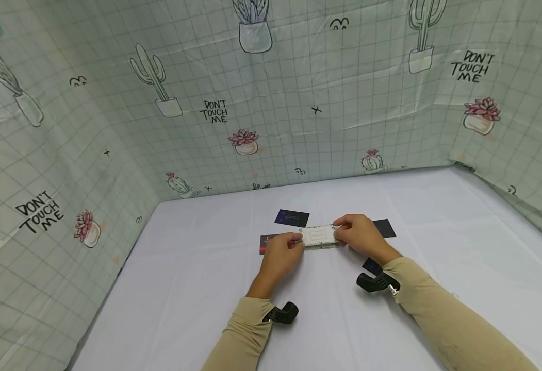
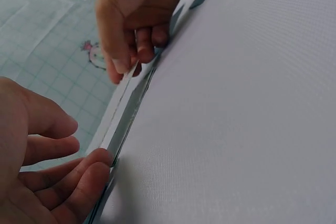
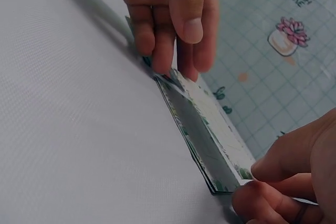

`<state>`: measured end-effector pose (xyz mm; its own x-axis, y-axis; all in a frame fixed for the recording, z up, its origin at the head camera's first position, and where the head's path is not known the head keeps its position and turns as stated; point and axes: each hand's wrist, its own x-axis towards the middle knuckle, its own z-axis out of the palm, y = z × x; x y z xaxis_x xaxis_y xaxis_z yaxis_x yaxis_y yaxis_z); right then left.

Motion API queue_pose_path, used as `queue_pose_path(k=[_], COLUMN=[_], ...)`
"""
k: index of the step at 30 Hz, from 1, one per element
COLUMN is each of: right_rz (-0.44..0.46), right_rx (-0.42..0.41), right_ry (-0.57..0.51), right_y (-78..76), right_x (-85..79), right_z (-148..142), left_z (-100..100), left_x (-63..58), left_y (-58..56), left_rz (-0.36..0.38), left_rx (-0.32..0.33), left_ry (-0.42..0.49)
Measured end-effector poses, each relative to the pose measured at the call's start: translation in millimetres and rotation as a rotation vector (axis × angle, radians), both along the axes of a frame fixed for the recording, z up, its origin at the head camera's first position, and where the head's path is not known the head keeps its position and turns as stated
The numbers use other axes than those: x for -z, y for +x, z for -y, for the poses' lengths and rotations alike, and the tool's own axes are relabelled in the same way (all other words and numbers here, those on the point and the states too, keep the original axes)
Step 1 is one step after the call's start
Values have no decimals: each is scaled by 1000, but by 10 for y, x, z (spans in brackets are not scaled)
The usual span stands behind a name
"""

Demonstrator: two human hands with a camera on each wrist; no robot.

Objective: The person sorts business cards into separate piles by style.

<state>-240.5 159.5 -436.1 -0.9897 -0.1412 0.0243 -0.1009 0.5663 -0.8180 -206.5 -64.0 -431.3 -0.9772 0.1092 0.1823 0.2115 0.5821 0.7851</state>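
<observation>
A white card with a leafy printed border (image 1: 318, 235) is held level between both hands, slightly above the table. My right hand (image 1: 359, 234) pinches its right end between thumb and fingers, plain in the right wrist view. At the opposite end, my left hand (image 1: 283, 253) holds the card's edge with its fingertips. Directly underneath, more leafy-edged cards (image 3: 185, 135) lie on the cloth, with a gap showing below the raised one. A dark card with a red stripe (image 1: 266, 244) lies partly covered by the left hand.
A dark blue card (image 1: 292, 218) lies just behind the hands. To the right are a black card (image 1: 385, 228) and another dark card (image 1: 370, 266), both partly hidden by the right arm. White cloth (image 1: 182, 288) covers the table; a cactus-print curtain (image 1: 280, 103) stands behind.
</observation>
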Motion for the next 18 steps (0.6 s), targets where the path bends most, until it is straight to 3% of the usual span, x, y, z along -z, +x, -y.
queue_pose_path(k=[18], right_rz=[-19], right_rx=[25], right_ry=[109], right_y=[5], right_x=[1], right_z=[43], left_z=[-24], left_x=[43], left_y=[28], left_rz=[-36], left_rx=[22], left_ry=[-104])
